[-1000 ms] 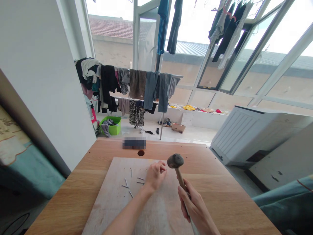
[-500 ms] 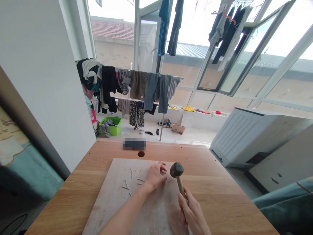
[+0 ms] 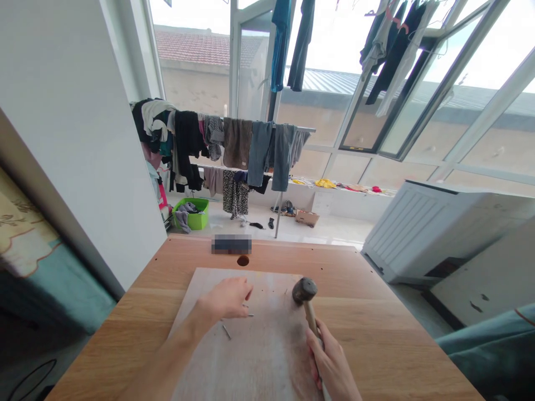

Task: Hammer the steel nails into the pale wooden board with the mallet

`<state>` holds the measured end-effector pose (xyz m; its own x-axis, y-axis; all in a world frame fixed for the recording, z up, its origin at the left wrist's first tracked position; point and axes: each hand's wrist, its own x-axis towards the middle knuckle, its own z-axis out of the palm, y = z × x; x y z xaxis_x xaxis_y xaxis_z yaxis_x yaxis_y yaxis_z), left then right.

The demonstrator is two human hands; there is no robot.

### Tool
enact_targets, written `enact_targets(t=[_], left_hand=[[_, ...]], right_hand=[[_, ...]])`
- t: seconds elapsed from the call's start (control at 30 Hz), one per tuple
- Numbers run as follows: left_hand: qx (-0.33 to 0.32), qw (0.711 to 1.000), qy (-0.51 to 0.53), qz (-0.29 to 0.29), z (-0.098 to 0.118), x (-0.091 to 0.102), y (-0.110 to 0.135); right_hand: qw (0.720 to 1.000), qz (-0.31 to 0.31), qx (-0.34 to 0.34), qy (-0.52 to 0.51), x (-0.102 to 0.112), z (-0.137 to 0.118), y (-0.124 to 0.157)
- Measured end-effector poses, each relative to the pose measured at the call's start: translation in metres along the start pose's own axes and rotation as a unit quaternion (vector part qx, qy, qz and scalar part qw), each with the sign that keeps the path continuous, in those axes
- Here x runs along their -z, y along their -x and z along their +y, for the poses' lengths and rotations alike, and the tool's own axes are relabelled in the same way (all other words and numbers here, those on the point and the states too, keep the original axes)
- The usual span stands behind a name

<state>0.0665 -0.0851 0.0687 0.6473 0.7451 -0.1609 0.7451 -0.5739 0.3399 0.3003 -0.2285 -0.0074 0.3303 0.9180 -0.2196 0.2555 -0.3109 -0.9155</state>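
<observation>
My right hand (image 3: 330,356) is wrapped around the wooden handle of a mallet (image 3: 305,291) with a dark head, held over the right edge of a pale wooden board (image 3: 246,362). My left hand (image 3: 229,298) hovers low over the board's left part, above the loose nails, thumb and forefinger apart with nothing visible between them. One loose nail (image 3: 226,332) lies just below that hand. Others peek out beside its fingertips, and the hand hides the rest. A thin nail (image 3: 286,291) appears to stand in the board, left of the mallet head. Small dots mark the board's far part.
The board rests on a wooden table (image 3: 376,323) with a round hole (image 3: 243,260) near its far edge. A blurred dark object (image 3: 231,244) lies behind the hole. Beyond stand a laundry rack (image 3: 267,150), a green basket (image 3: 196,214) and a white appliance (image 3: 401,228).
My left hand has moved left, from near the mallet to over the loose nails, uncovering the thin upright nail. The mallet stays almost where it was in my right hand.
</observation>
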Motion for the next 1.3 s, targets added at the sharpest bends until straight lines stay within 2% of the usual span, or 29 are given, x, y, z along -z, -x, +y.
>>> enact_targets(t=[0.07, 0.27, 0.4, 0.57, 0.7, 0.83, 1.03, 1.3], left_hand=[[0.011, 0.999, -0.027, -0.017, 0.002, -0.004, 0.005], [0.012, 0.999, -0.031, -0.013, 0.010, -0.009, 0.003], [0.002, 0.999, -0.035, -0.016, 0.007, -0.010, 0.005], [0.016, 1.000, -0.002, 0.010, 0.001, -0.006, 0.007], [-0.022, 0.997, 0.042, 0.063, 0.007, -0.002, -0.005], [-0.078, 0.985, 0.117, 0.099, 0.015, -0.010, -0.025], [-0.086, 0.981, 0.134, 0.108, 0.016, -0.031, -0.050], [-0.078, 0.979, 0.139, 0.129, 0.022, -0.038, -0.062]], right_hand=[[1.000, 0.003, -0.001, 0.003, 0.000, -0.001, 0.000], [1.000, 0.003, -0.004, 0.001, -0.002, 0.000, -0.002], [1.000, 0.005, -0.001, -0.004, -0.002, 0.000, -0.002], [1.000, 0.008, 0.000, -0.008, -0.001, 0.000, -0.002], [1.000, 0.009, -0.003, -0.008, -0.001, 0.002, -0.002], [1.000, 0.006, 0.003, -0.013, -0.001, 0.004, -0.003], [1.000, 0.005, 0.004, -0.015, -0.002, 0.007, -0.003], [1.000, 0.002, 0.008, -0.019, -0.002, 0.006, -0.003]])
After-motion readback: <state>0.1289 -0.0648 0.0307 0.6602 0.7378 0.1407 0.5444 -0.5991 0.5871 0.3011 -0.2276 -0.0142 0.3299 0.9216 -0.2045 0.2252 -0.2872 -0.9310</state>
